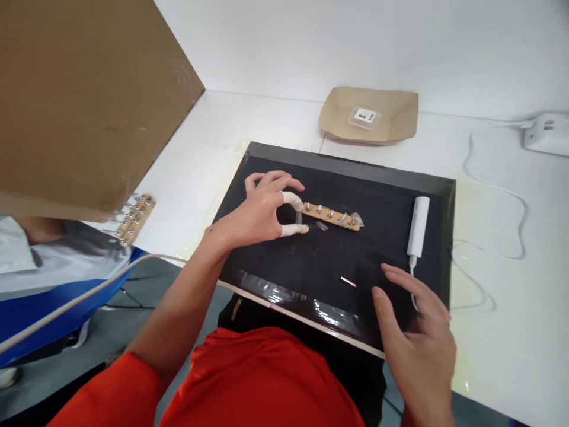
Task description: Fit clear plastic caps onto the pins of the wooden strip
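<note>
My left hand (271, 207) is over the black mat (275, 255), with white finger covers on thumb and forefinger. A small clear plastic piece (299, 218) spans the gap between those two tips, pinched there. Right beside the forefinger lies a narrow tan strip (326, 212) bearing a row of small metal pins, with clear plastic at its right end. Another clear piece (322, 226) rests just below the strip. My right hand (418, 332) hovers at the mat's lower right, thumb and fingers apart, holding nothing. Nearest to it is a short silvery rod (348, 281).
A white stick-shaped device (418, 226) with a cable lies on the mat's right side. Behind stands a cardboard tray (391, 118) holding a clear labelled box (364, 117). A brown panel (89, 107) and another pinned strip (138, 219) are left; a white power strip (549, 133) is right.
</note>
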A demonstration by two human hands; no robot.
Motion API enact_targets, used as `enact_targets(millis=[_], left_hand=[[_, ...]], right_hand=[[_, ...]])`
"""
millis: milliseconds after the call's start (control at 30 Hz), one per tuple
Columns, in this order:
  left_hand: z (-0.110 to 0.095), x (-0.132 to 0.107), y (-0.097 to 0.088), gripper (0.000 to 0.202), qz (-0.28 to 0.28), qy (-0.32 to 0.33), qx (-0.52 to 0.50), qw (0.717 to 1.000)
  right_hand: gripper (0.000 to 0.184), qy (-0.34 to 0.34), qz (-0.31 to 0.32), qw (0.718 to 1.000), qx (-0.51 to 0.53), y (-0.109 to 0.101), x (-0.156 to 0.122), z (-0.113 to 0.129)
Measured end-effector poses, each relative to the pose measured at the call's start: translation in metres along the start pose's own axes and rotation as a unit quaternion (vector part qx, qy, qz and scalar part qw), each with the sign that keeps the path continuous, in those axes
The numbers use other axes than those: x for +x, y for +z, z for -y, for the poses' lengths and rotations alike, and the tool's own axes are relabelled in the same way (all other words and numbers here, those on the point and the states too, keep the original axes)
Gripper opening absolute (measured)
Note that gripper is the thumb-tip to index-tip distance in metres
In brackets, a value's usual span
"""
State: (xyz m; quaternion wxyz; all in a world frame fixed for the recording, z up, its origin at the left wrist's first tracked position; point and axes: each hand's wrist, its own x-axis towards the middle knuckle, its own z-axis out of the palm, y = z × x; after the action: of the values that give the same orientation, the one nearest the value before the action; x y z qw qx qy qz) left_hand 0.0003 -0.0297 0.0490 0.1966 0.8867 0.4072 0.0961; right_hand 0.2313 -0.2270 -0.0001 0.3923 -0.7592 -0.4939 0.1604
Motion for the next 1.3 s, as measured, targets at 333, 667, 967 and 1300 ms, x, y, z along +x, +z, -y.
enact_targets(millis=[333, 667, 967, 1300], left_hand=[[0.012, 0.031, 0.013, 0.025, -0.017, 0.028, -0.032, 0.999], [0.014, 0.03, 0.015, 0.024, -0.008, 0.015, -0.026, 1.0], [0.016, 0.022, 0.015, 0.062, -0.002, 0.016, -0.012, 1.0], [0.014, 0.02, 0.019, 0.046, -0.03, 0.031, -0.014, 0.999]], right_hand=[[0.026, -0.047, 0.028, 0.998, -0.008, 0.012, -0.004, 0.005], [0.022, -0.088, 0.047, 0.995, -0.012, 0.018, -0.005, 0.011], [0.018, -0.125, 0.065, 0.99, -0.013, 0.025, -0.004, 0.023], [0.019, -0.123, 0.074, 0.989, -0.019, 0.025, -0.008, 0.023]])
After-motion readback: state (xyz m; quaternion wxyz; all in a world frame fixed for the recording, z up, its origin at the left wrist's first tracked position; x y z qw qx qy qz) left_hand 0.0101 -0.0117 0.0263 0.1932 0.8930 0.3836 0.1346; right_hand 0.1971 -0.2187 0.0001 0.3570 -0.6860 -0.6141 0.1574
